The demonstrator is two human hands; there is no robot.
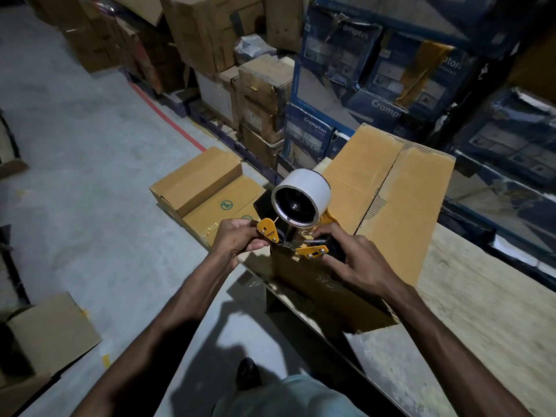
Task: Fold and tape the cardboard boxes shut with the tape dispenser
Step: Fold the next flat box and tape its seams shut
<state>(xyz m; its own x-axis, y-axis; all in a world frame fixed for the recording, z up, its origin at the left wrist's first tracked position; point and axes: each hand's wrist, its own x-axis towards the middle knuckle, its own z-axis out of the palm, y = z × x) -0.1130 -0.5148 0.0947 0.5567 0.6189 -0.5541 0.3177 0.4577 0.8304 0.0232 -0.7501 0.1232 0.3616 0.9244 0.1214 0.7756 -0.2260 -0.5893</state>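
A yellow and black tape dispenser carrying a white tape roll sits at the near end of a closed cardboard box on a wooden table. My left hand pinches the dispenser's yellow front plate. My right hand grips its black handle, fingers curled around it. The box's top flaps meet along a centre seam. A second cardboard box lies lower on the left, one flap lifted, green symbols on its top.
Stacks of brown cartons and blue printed cartons fill the racks behind the table. Another brown box stands on the concrete floor at the lower left. A red line runs across the floor. My shoe shows below.
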